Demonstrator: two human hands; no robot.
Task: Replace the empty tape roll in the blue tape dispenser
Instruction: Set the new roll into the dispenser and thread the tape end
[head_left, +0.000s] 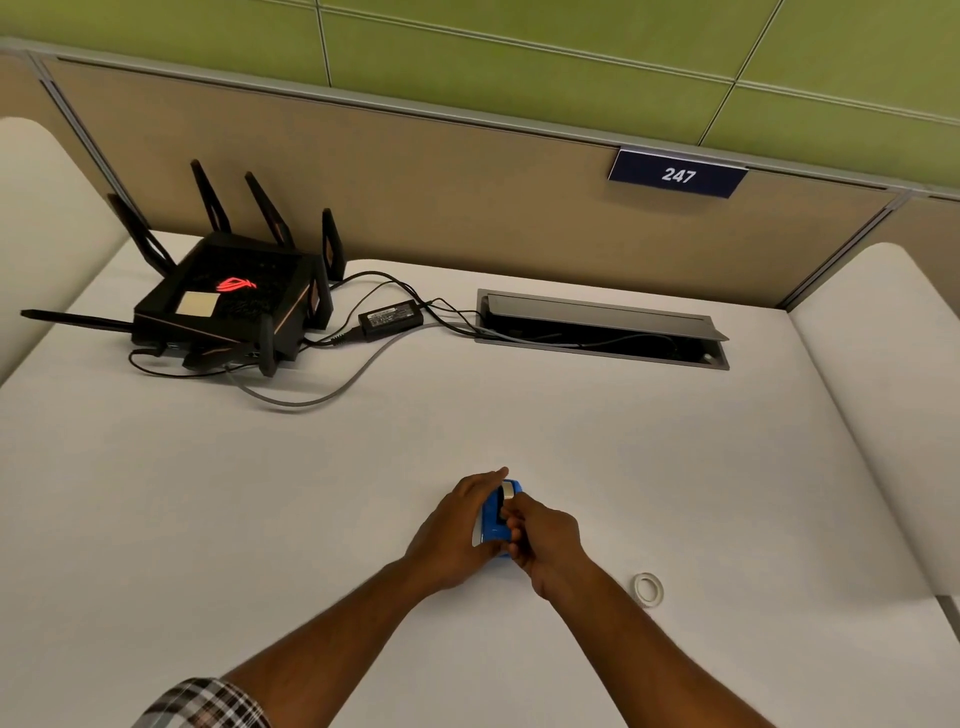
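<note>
Far off on the left of the worktop (156, 493) sat a black router (228, 306) with its aerials up, its cables trailing toward a power brick (390, 317) and an open cable hatch (602, 332); none of that had any part in the job.

Nearer the person, the left hand (457, 530) was wrapped around the blue tape dispenser (496, 519), its grip closed on the body from the left side with the fingertips reaching over the far end. The dispenser stood low over the worktop, about centre and close to the person; whether it rested on the surface or was lifted slightly I could not tell.

The right hand (545, 540) was pressed against the dispenser's right flank, fingers curled in at the middle of it, where the roll would sit. It looked to me as if that grip was working at the roll or its hub, but the fingers hid what they pinched, so I could not say whether it held anything.

Further right, apart from both hands, a pale tape ring (648, 590) lay flat on the worktop. I could not tell whether it was the fresh roll or the spent core. So my judgement was that the swap was in the middle: dispenser in hand, one ring out on the worktop, seating and threading the tape not shown as done.
</note>
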